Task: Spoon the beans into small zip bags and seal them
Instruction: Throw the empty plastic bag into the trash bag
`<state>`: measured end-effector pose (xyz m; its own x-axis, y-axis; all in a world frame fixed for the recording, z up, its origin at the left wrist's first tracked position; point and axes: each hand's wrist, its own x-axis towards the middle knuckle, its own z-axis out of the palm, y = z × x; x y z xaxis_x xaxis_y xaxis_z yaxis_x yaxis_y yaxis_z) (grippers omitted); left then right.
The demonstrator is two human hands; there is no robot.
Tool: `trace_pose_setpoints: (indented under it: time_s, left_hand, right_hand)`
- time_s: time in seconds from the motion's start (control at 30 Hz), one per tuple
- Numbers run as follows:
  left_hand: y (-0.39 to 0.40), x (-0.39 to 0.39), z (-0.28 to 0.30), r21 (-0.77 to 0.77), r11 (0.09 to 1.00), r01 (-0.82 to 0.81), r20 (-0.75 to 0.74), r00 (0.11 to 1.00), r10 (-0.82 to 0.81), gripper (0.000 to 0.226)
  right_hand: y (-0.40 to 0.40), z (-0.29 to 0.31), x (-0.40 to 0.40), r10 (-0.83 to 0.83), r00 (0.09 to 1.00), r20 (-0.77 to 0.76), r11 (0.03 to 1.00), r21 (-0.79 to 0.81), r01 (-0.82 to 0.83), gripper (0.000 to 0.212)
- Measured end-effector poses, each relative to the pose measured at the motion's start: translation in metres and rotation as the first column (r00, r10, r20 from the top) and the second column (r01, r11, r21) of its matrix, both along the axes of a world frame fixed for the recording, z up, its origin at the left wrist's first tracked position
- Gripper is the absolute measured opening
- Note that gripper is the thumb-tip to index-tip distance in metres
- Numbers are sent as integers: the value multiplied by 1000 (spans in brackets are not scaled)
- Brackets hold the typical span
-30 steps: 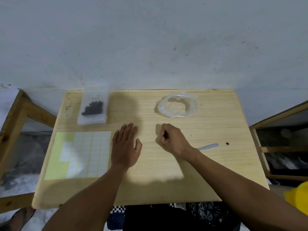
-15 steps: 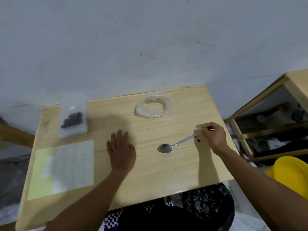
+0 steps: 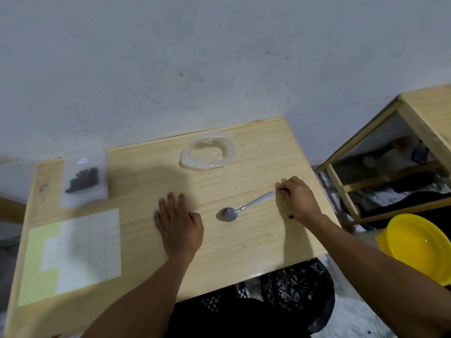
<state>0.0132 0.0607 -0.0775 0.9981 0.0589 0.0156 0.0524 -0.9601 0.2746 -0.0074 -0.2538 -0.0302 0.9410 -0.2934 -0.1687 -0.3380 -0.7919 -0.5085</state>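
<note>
From the head camera, your left hand [image 3: 178,228] lies flat on the pale wooden bench [image 3: 256,245], fingers spread. Your right hand [image 3: 299,200] rests curled just beside the handle tip of the metal spoon [image 3: 241,209]; whether its fingers pinch anything you cannot tell. A single dark bean [image 3: 291,217] sits by that wrist. The clear zip bag of dark beans [image 3: 84,176] lies at the far left corner, and an empty crumpled clear plastic bag [image 3: 208,152] lies near the far edge.
</note>
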Motion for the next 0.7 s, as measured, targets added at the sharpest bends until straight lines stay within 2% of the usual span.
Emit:
trace_pose_setpoints:
  time_s: [0.07,0.2,0.37,0.53,0.7]
  left_hand:
    - [0,0,0,4,1000,-3,14,1000,3,59]
    - [-2,-1,-1,7,1000,-9,29,1000,9,59]
    - [-2,0,-1,1,1000,-15,15,1000,15,59]
    - [0,-2,-4,10,1000,-6,68,998,6,57]
    - [0,-2,-4,-27,1000,1,70,998,1,58]
  right_hand:
    - [-1,2,1,-5,1000,6,1000,12,5,17]
    - [-3,10,-7,-116,993,-1,983,139,115,13]
    - [-5,15,-41,-93,995,22,981,175,88,9]
    - [-4,7,-71,63,997,46,995,80,-67,8]
    - [4,3,-76,138,987,78,990,-45,-134,12]
